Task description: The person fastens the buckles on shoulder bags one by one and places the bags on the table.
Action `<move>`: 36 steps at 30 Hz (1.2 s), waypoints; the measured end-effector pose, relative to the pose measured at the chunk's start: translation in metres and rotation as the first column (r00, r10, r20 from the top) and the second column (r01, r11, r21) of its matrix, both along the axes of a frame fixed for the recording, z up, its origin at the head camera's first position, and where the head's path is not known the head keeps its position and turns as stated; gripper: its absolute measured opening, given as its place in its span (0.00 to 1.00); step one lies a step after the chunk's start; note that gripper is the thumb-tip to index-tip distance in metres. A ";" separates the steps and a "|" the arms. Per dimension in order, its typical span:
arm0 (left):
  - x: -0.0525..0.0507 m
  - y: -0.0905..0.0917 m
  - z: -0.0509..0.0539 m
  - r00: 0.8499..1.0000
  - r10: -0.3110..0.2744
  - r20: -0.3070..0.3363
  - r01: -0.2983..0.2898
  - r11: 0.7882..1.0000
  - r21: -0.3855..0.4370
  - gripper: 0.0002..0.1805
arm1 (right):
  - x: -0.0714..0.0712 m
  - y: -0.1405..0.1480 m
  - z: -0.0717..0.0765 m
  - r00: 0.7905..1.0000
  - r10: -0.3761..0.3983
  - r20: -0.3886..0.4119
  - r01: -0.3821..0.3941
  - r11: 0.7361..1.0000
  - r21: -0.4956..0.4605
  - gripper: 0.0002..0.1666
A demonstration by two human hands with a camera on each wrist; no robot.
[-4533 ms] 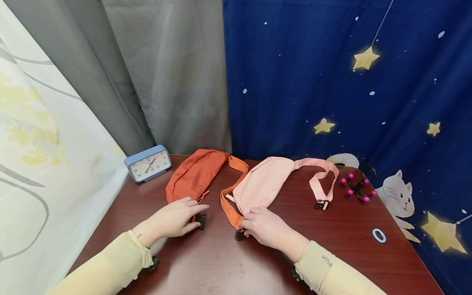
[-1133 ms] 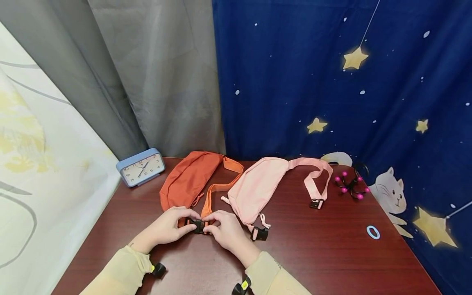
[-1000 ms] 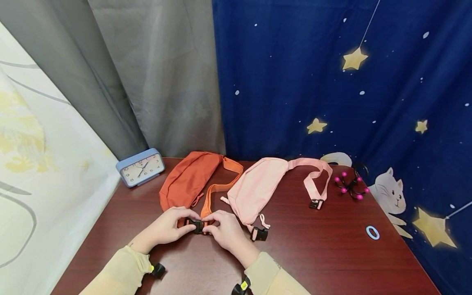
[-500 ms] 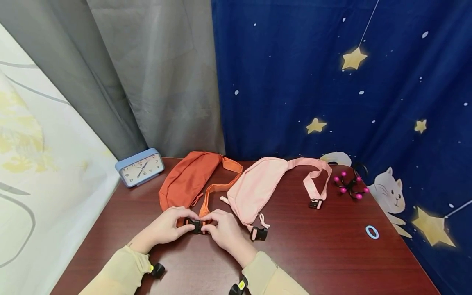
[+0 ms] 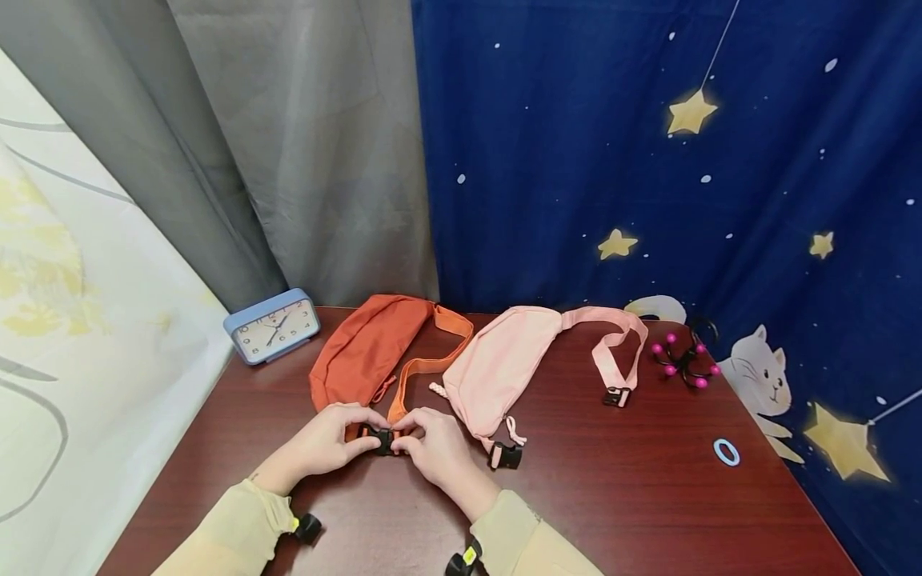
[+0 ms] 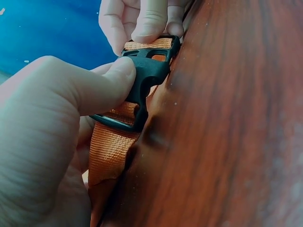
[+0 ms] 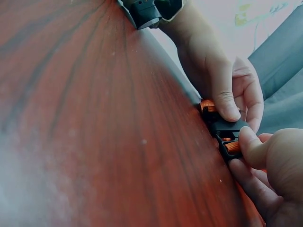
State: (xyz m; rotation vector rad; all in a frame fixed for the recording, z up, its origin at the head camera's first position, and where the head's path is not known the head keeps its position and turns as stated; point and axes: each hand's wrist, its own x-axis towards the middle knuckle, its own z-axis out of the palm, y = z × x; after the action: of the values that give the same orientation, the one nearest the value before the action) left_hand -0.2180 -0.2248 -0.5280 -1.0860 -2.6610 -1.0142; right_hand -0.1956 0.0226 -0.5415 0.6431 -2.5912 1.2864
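Observation:
A black side-release buckle (image 5: 385, 442) on orange webbing is between my hands, low over the table. My left hand (image 5: 324, 442) pinches one half, its thumb flat on the black plastic. With thumb and fingers my right hand (image 5: 441, 452) pinches the other half at its strap end. In the left wrist view the buckle's two halves (image 6: 147, 75) sit one in the other; whether they are fully latched I cannot tell. Behind my hands lies the red-orange waist bag (image 5: 370, 352), its orange strap (image 5: 423, 366) curving down to the buckle.
A pink waist bag (image 5: 500, 364) lies right of the orange strap, its black buckle halves apart. A blue alarm clock (image 5: 274, 326) stands at the back left. On the right are a black hook piece with pink balls (image 5: 684, 360) and a pale blue ring (image 5: 727, 452).
Several seconds ago my hands were apart, each at one buckle half. The right one has since moved left with the strap end, and the halves are now together. Over the last second little moves.

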 end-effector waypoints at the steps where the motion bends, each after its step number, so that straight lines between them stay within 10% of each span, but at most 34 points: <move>1: 0.000 0.000 0.000 1.000 0.002 0.005 -0.002 1.000 0.001 0.13 | 0.000 0.000 0.000 1.000 -0.002 0.002 0.002 1.000 -0.002 0.11; 36: -0.003 -0.002 -0.006 0.997 0.055 0.060 -0.059 0.997 0.052 0.13 | -0.003 -0.006 -0.007 0.999 -0.030 0.035 0.033 0.994 -0.100 0.10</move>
State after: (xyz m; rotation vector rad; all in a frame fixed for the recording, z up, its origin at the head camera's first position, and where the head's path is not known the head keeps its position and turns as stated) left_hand -0.2206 -0.2268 -0.5340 -0.9793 -2.6762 -1.1161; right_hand -0.1987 0.0169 -0.5488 0.5657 -2.5323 1.4193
